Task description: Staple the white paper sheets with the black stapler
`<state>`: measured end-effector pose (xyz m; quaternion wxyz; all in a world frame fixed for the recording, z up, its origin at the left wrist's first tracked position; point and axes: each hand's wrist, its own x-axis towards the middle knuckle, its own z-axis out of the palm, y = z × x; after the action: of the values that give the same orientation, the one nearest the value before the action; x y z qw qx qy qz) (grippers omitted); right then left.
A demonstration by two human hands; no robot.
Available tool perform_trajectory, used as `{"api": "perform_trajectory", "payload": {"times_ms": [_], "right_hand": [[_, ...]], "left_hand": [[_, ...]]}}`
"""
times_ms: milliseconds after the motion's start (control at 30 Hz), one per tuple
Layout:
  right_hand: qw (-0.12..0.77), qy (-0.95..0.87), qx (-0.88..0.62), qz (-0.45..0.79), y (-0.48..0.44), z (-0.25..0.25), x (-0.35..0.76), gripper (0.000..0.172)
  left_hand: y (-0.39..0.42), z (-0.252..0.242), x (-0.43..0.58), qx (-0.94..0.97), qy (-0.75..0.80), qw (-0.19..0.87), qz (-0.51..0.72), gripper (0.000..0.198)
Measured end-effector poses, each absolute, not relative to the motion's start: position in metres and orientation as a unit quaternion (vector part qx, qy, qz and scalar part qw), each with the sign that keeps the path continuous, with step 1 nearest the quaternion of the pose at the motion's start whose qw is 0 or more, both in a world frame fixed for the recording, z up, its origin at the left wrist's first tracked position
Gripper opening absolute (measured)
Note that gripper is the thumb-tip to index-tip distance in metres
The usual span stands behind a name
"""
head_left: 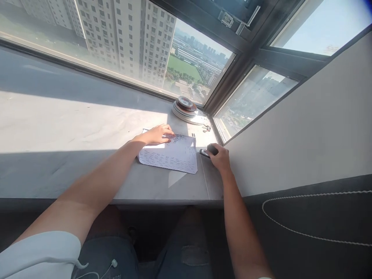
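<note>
A printed sheet of paper (174, 155) lies on the grey window sill (72, 128). My left hand (157, 135) rests flat on the sheet's upper left part, fingers stretched out. My right hand (218, 155) is just right of the paper, its fingers closed round a small dark object (207, 151) that looks like a stapler or marker; its tip points toward the sheet's right edge.
A stack of plates (186, 108) stands at the sill's far right corner, with a small metal item like keys (206, 128) beside it. The window (130, 42) runs along the back, a white wall (305, 124) stands at right, and a dark cushion (314, 228) lies below it.
</note>
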<state>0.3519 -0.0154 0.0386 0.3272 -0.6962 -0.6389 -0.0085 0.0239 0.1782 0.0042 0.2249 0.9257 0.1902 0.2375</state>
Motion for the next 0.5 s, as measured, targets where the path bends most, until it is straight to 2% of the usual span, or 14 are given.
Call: {"api": "perform_trajectory", "payload": {"times_ms": [167, 367, 500], "right_hand": [[0.322, -0.638, -0.695, 0.079, -0.023, 0.032, 0.339, 0.026], [0.311, -0.657, -0.667, 0.167, -0.016, 0.051, 0.319, 0.033], [0.233, -0.625, -0.734, 0.126, -0.002, 0.055, 0.309, 0.052]], "left_hand": [[0.183, -0.002, 0.024, 0.92, 0.194, 0.242, 0.241, 0.038], [0.189, -0.007, 0.026, 0.932, 0.193, 0.205, 0.227, 0.044], [0.188, -0.007, 0.026, 0.934, 0.192, 0.202, 0.226, 0.039]]}}
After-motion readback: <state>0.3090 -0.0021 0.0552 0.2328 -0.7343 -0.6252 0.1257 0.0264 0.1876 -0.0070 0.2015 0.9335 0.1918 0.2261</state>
